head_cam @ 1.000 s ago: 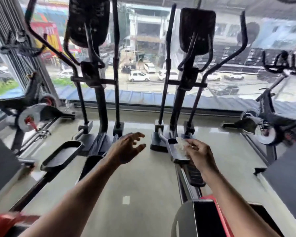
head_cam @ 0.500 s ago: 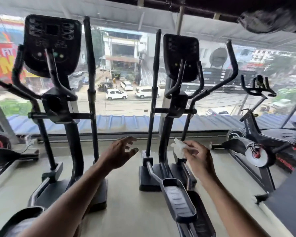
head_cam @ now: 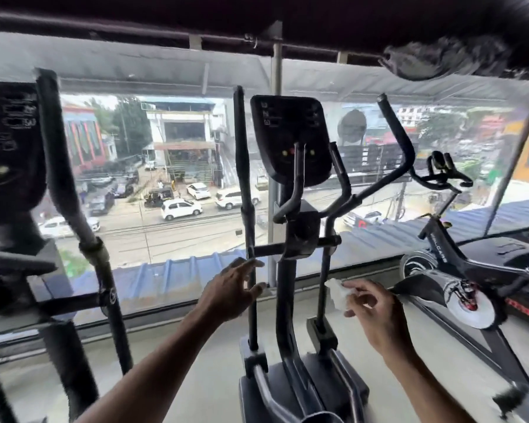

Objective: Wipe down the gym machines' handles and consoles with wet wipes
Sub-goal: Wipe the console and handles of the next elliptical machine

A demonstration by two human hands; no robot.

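A black elliptical machine stands straight ahead, with its dark console (head_cam: pixel 290 138) up high and a long left handle bar (head_cam: pixel 243 178) and a curved right handle (head_cam: pixel 394 141). My left hand (head_cam: pixel 229 291) is stretched out with spread fingers just beside the lower part of the left handle bar, holding nothing. My right hand (head_cam: pixel 376 312) pinches a crumpled white wet wipe (head_cam: pixel 336 293) in front of the machine's right upright. A second elliptical's console (head_cam: pixel 9 148) fills the left edge, blurred.
A spin bike (head_cam: pixel 458 270) stands at the right by the glass. A large window (head_cam: pixel 165 178) runs behind the machines, with a street and cars below. Grey floor (head_cam: pixel 202 377) lies between the two ellipticals.
The view has lifted and closed in on the middle elliptical. Both hands have risen toward it, the left one nearing the left handle bar; the right still holds the wipe.
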